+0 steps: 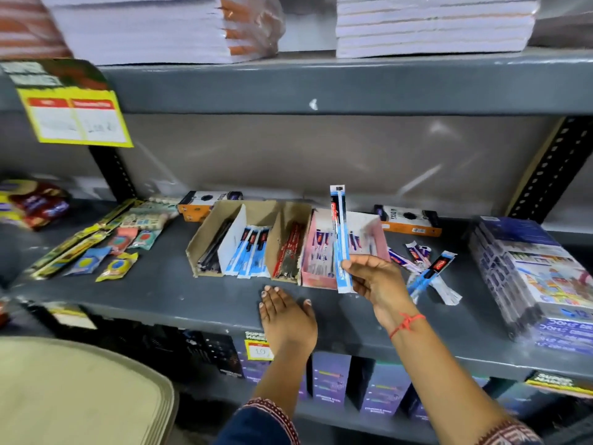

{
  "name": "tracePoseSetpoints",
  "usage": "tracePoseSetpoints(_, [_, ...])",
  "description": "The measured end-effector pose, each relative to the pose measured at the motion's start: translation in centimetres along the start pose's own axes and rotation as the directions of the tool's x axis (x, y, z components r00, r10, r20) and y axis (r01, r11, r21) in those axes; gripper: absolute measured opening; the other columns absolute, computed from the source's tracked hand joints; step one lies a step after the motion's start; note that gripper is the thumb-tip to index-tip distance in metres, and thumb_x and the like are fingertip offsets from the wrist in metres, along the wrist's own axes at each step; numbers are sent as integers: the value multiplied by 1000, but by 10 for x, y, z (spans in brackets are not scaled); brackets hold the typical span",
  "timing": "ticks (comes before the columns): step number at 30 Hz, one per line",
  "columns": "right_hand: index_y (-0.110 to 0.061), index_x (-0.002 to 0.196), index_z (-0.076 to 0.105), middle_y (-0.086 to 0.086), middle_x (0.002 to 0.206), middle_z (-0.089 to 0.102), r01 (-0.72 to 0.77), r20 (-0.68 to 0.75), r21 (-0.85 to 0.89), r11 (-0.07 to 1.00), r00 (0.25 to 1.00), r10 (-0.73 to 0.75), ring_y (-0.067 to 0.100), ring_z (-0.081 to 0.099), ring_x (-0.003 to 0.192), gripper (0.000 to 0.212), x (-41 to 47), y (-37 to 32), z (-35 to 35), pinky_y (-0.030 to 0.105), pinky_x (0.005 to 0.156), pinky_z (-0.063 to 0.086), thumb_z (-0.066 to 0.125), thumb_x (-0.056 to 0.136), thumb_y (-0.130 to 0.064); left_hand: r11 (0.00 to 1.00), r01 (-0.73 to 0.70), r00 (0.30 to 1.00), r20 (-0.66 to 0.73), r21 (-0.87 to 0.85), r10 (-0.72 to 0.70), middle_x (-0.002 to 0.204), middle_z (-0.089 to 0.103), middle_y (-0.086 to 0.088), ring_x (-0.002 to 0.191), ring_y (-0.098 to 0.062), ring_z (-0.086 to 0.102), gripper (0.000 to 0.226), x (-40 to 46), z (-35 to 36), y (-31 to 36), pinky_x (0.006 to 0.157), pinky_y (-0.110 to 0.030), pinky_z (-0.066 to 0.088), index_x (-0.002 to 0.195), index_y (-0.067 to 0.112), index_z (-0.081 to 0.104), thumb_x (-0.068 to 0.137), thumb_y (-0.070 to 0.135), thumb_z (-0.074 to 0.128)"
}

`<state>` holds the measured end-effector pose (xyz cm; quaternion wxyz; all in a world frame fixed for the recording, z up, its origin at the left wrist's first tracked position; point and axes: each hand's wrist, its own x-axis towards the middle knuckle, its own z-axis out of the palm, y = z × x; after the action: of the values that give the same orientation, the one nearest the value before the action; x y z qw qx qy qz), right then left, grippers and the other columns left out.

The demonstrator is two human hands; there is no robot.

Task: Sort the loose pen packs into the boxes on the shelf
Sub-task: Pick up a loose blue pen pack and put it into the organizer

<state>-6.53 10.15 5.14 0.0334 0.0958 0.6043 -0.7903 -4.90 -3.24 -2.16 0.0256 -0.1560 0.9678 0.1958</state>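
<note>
My right hand (373,279) holds a blue-and-white pen pack (340,232) upright in front of the pink box (369,226). My left hand (284,313) rests flat and empty on the grey shelf (160,293), just in front of the boxes. Left of the pink box stand a brown box with red packs (288,248), a white box with blue packs (248,255) and a brown box with dark pens (208,248). Several loose pen packs (426,271) lie on the shelf to the right of my right hand.
Stacked boxed sets (532,274) fill the shelf's right end. Eraser and pencil packets (106,245) lie scattered at the left. Two orange-and-black boxes (410,221) sit behind the sorting boxes. Paper reams (144,27) load the shelf above. A yellow price tag (77,120) hangs at upper left.
</note>
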Motion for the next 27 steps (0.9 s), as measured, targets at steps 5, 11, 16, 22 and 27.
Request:
tracePoseSetpoints(5, [-10,66,64,-9,38,62,-59,82,-60,996,995,64,-3,52,33,22,3,16,44,7,39,44,65,78,8,999,43,999,-6,32,-43,157,1,-22,146,-30,3,66,20,-26,-54,120,-37,2,145,-5,2,100,38,23])
tracePoseSetpoints(11, [-12,65,59,-4,47,61,-50,120,-178,983,990,72,4,54,38,28,12,29,97,8,37,43,63,78,12,994,87,996,21,65,-89,157,2,-22,145,-31,3,67,44,-51,-107,120,-38,3,146,-5,4,99,38,26])
tracePoseSetpoints(16, [-13,61,56,5,64,55,-53,87,-196,979,994,71,9,51,51,36,21,48,143,11,39,44,53,82,16,989,143,989,40,47,-145,156,1,-23,145,-33,3,64,66,-73,-138,119,-39,3,145,-6,4,100,33,26])
tracePoseSetpoints(22, [-8,67,67,10,82,61,-73,-76,-380,922,996,47,20,57,78,36,39,82,185,26,71,45,43,80,16,990,113,994,-22,83,-111,156,-1,-23,145,-32,0,60,80,-67,-148,119,-39,1,145,-6,2,101,30,21])
tracePoseSetpoints(27, [2,102,70,18,110,69,-47,-122,-546,837,992,-24,29,62,107,33,47,78,199,30,90,49,42,86,9,994,83,993,-85,67,-77,156,2,-23,145,-32,1,60,79,-61,-151,119,-38,-1,145,-6,3,101,30,21])
